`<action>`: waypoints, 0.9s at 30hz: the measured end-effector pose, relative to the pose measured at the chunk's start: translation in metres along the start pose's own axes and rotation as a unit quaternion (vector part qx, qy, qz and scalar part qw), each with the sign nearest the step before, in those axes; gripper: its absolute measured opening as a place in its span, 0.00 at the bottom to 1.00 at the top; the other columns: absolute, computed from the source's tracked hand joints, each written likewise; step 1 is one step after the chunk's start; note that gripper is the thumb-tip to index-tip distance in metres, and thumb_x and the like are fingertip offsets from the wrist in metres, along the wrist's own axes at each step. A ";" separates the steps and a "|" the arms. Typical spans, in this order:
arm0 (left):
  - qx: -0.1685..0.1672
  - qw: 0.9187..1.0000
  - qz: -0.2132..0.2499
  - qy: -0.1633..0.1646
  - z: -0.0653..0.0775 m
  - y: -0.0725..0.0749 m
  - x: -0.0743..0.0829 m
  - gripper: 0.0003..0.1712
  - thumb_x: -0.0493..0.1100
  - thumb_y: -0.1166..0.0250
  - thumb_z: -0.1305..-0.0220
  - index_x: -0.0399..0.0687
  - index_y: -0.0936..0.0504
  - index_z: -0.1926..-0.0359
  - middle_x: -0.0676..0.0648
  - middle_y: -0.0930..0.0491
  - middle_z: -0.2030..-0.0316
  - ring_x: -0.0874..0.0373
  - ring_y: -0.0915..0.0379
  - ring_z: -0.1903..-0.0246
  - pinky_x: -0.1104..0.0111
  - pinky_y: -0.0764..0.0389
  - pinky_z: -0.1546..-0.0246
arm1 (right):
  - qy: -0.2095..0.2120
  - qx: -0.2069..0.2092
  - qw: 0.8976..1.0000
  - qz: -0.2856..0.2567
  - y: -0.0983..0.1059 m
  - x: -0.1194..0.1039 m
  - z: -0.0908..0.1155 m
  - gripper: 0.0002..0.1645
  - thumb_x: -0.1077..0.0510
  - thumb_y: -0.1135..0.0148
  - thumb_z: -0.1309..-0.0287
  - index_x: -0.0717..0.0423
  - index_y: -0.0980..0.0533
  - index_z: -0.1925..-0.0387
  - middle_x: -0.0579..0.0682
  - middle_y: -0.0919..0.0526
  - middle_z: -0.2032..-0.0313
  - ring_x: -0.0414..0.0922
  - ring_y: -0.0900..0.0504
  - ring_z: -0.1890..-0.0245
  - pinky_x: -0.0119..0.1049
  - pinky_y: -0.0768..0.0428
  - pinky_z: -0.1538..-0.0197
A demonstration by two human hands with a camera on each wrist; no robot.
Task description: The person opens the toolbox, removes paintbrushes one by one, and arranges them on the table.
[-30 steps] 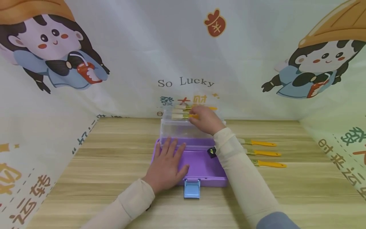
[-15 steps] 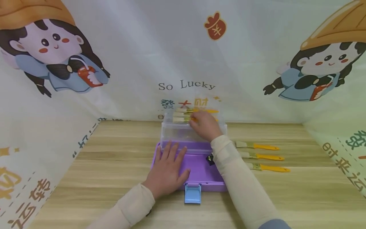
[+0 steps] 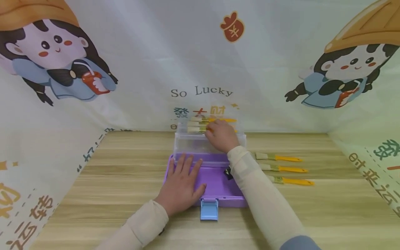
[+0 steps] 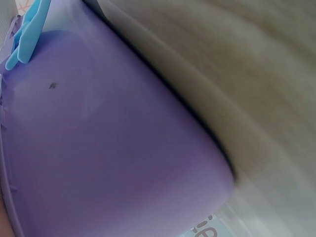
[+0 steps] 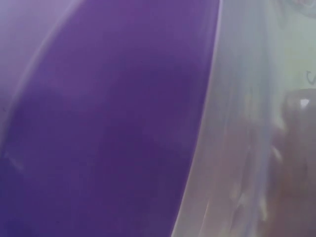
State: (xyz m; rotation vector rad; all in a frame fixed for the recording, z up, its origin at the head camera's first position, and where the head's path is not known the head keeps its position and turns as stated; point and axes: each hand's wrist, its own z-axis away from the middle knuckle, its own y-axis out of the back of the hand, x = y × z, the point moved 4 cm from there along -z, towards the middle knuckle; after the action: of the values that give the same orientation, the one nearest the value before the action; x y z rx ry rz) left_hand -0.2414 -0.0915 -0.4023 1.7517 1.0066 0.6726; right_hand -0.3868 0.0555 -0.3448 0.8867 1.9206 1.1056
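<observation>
In the head view a purple box (image 3: pixel 218 180) lies open on the table, its clear lid (image 3: pixel 200 144) raised at the back. My left hand (image 3: pixel 181 189) rests on the box's left part with its fingers spread. Over the lid my right hand (image 3: pixel 222 135) pinches the yellow handle of the nearest paintbrush (image 3: pixel 196 129), whose pale bristles point left. Behind it lie two more brushes, the farthest paintbrush (image 3: pixel 229 120) showing its yellow handle tip. The left wrist view shows the box's purple outer wall (image 4: pixel 113 128) and blue latch (image 4: pixel 30 34).
Three yellow-handled paintbrushes lie right of the box, the front paintbrush (image 3: pixel 297 181) nearest me. A blue latch hangs at the box's front edge. A small black object (image 3: pixel 228 173) sits inside, beside my right sleeve. Printed cloth (image 3: pixel 150 69) walls the table behind and at both sides.
My right hand and forearm have shifted slightly left, uncovering more of the bristle ends of the brushes on the table. The left hand has stayed in place on the box.
</observation>
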 end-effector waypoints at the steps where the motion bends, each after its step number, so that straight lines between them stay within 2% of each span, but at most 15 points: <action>1: -0.001 1.000 0.000 0.002 0.000 0.000 -0.001 0.41 0.65 0.50 0.32 0.44 0.36 0.27 0.33 0.38 0.31 0.35 0.51 0.28 0.36 0.53 0.32 | 0.000 -0.001 1.000 0.005 0.000 -0.001 -0.001 0.21 0.51 0.50 0.32 0.57 0.19 0.48 0.55 0.19 0.48 0.55 0.23 0.46 0.50 0.26 0.43; 8: -0.007 1.000 0.019 0.008 -0.001 0.000 -0.001 0.41 0.64 0.50 0.32 0.45 0.36 0.27 0.33 0.40 0.30 0.35 0.52 0.28 0.36 0.55 0.32 | -0.007 -0.009 1.000 0.019 -0.001 -0.001 -0.001 0.22 0.52 0.53 0.31 0.57 0.20 0.47 0.54 0.20 0.45 0.54 0.24 0.45 0.48 0.26 0.42; 19: 0.005 1.000 0.009 0.002 -0.003 -0.001 -0.001 0.41 0.64 0.50 0.32 0.45 0.35 0.27 0.34 0.38 0.31 0.36 0.50 0.29 0.36 0.53 0.32 | -0.002 -0.003 1.000 0.011 -0.002 0.002 0.000 0.24 0.54 0.55 0.31 0.57 0.20 0.44 0.54 0.19 0.43 0.55 0.24 0.42 0.46 0.29 0.37; 27: -0.003 1.000 0.010 0.009 -0.001 -0.001 -0.001 0.41 0.65 0.50 0.32 0.45 0.35 0.27 0.34 0.39 0.30 0.37 0.50 0.28 0.36 0.54 0.32 | -0.005 -0.006 1.000 0.022 -0.003 0.000 0.001 0.23 0.53 0.55 0.30 0.56 0.20 0.44 0.53 0.19 0.42 0.55 0.25 0.40 0.47 0.30 0.36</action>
State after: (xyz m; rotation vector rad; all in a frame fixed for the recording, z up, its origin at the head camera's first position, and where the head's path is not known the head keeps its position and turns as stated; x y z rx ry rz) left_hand -0.2431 -0.0914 -0.4026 1.7555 1.0003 0.7038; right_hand -0.3866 0.0543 -0.3482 0.9297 1.8930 1.1349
